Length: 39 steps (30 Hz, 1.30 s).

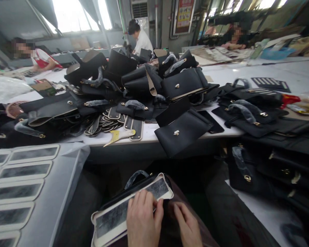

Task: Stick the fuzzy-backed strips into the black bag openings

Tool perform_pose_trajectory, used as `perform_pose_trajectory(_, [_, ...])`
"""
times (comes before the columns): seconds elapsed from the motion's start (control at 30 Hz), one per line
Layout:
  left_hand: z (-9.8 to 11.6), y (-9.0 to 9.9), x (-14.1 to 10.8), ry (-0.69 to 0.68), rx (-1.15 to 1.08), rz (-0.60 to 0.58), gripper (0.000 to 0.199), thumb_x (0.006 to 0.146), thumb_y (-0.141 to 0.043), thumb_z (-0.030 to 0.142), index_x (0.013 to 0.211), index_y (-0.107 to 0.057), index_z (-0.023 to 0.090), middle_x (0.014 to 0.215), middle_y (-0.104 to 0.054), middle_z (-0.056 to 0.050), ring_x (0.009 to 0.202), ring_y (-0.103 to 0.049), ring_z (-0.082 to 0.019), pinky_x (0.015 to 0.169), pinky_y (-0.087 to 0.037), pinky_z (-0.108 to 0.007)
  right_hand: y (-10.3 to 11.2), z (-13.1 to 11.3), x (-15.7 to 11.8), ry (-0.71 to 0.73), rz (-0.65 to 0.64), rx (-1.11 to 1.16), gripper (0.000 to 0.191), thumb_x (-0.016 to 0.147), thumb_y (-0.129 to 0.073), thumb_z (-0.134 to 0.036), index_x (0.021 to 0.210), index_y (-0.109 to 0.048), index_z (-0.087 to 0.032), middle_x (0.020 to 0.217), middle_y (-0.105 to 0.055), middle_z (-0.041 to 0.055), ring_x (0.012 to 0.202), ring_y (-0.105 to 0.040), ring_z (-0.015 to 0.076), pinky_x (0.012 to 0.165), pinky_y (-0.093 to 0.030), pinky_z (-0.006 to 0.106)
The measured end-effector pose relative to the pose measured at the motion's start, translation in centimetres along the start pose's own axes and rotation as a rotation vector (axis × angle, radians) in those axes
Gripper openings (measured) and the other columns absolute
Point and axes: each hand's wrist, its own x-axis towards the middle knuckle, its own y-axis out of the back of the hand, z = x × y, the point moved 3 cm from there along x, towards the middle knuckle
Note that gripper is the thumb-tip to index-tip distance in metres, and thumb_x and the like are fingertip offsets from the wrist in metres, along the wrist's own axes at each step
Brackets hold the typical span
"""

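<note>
A black handbag lies across the lap, its wrapped handle (136, 176) pointing away. Its near side bears a long panel (110, 219) with a dark, smudged middle and a cream border; the border lifts slightly at the corners. My left hand (144, 216) lies over the middle of this panel, fingers bent together and thumb by its lower edge, gripping the piece. Just right of the panel is my right hand (187, 224), thumb and forefinger drawn together. Whether anything small is between them is hidden.
Similar cream-edged panels (23, 188) lie in rows on a covered surface at left. A heap of black bags (141, 82) covers the table ahead, with loose handle-less strips (136, 128) and a yellow tool (118, 136) near its edge. More bags (267, 171) stand right. Several people sit beyond.
</note>
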Motion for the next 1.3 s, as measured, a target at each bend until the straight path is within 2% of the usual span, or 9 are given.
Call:
perform_pose_trajectory(0.13, [-0.2,0.5,-0.1,-0.079,0.041,0.024,0.020,0.093,-0.057,0.025,0.076,-0.046,0.021,0.074,-0.054,0.001,0.072,-0.053,-0.019,0.068,-0.033,-0.033,2.3,-1.6,-1.6,0.373,-0.026,-0.203,0.031,0.095,-0.049,-0.017,0.121,-0.064,-0.016,0.115,-0.072,0.0070,0.107,-0.068,0.0181,0.091,-0.058,0.022])
perform_pose_trajectory(0.2, [-0.1,0.5,-0.2,-0.100,0.061,0.061,0.021,0.092,-0.058,0.024,0.076,-0.045,0.021,0.073,-0.053,0.001,0.071,-0.053,-0.019,0.068,-0.033,-0.033,2.2,-2.0,-1.9,0.531,-0.001,-0.302,0.039,0.092,-0.048,-0.012,0.129,-0.059,-0.013,0.121,-0.069,0.0084,0.117,-0.063,0.0200,0.097,-0.056,0.026])
perform_pose_trajectory(0.3, [0.1,0.4,-0.5,-0.090,0.067,0.101,0.019,0.092,-0.058,0.023,0.077,-0.046,0.021,0.074,-0.053,0.001,0.072,-0.052,-0.020,0.071,-0.031,-0.034,1.1,-2.0,-1.9,0.637,0.007,-0.451,0.043,0.090,-0.048,-0.013,0.132,-0.057,-0.011,0.127,-0.066,0.0093,0.124,-0.058,0.0222,0.097,-0.057,0.028])
perform_pose_trajectory(0.4, [-0.4,0.6,-1.2,-0.023,0.076,0.107,0.017,0.094,-0.053,0.022,0.078,-0.047,0.020,0.073,-0.053,0.000,0.073,-0.049,-0.022,0.072,-0.029,-0.037,0.2,-2.0,-1.9,0.680,-0.008,-0.574,0.040,0.090,-0.049,-0.017,0.128,-0.061,-0.011,0.133,-0.062,0.0097,0.128,-0.054,0.0241,0.101,-0.055,0.030])
perform_pose_trajectory(0.6, [-2.5,1.7,-3.5,-0.107,0.036,0.121,0.007,0.090,-0.060,0.018,0.088,-0.053,0.020,0.077,-0.059,0.003,0.073,-0.050,-0.018,0.071,-0.027,-0.033,-1.3,-3.4,-2.5,0.695,0.063,-0.573,0.034,0.093,-0.046,-0.023,0.117,-0.066,-0.010,0.129,-0.064,0.0121,0.137,-0.045,0.0251,0.113,-0.045,0.033])
perform_pose_trajectory(0.8, [-3.5,2.0,-4.8,0.121,-0.069,0.204,0.011,0.094,-0.052,0.019,0.084,-0.054,0.020,0.076,-0.058,0.000,0.076,-0.049,-0.020,0.075,-0.029,-0.036,-2.8,-3.6,-3.2,0.723,0.020,-0.594,0.036,0.094,-0.046,-0.027,0.118,-0.066,-0.010,0.122,-0.067,0.0117,0.135,-0.047,0.0257,0.115,-0.043,0.036])
perform_pose_trajectory(1.0, [-4.2,2.2,-5.6,0.180,-0.095,0.249,0.010,0.094,-0.051,0.020,0.085,-0.055,0.021,0.079,-0.061,-0.001,0.078,-0.051,-0.020,0.077,-0.030,-0.037,-3.8,-4.1,-3.4,0.728,0.023,-0.558,0.033,0.094,-0.045,-0.020,0.116,-0.067,-0.012,0.120,-0.068,0.0105,0.133,-0.049,0.0243,0.113,-0.045,0.034])
perform_pose_trajectory(1.13, [-4.8,2.4,-6.1,0.217,-0.096,0.289,0.013,0.094,-0.050,0.020,0.083,-0.057,0.021,0.080,-0.062,-0.001,0.078,-0.053,-0.019,0.078,-0.031,-0.038,-4.8,-5.5,-3.2,0.746,0.082,-0.504,0.033,0.091,-0.042,-0.007,0.106,-0.071,-0.012,0.111,-0.070,0.0093,0.132,-0.050,0.0221,0.119,-0.039,0.035])
perform_pose_trajectory(1.3, [-5.8,3.2,-6.5,0.276,-0.089,0.330,0.013,0.092,-0.050,0.023,0.082,-0.059,0.023,0.083,-0.066,-0.001,0.082,-0.058,-0.019,0.083,-0.032,-0.041,-6.0,-7.2,-3.1,0.782,0.128,-0.508,0.033,0.091,-0.041,-0.004,0.097,-0.072,-0.014,0.101,-0.071,0.0077,0.129,-0.053,0.0213,0.119,-0.039,0.037])
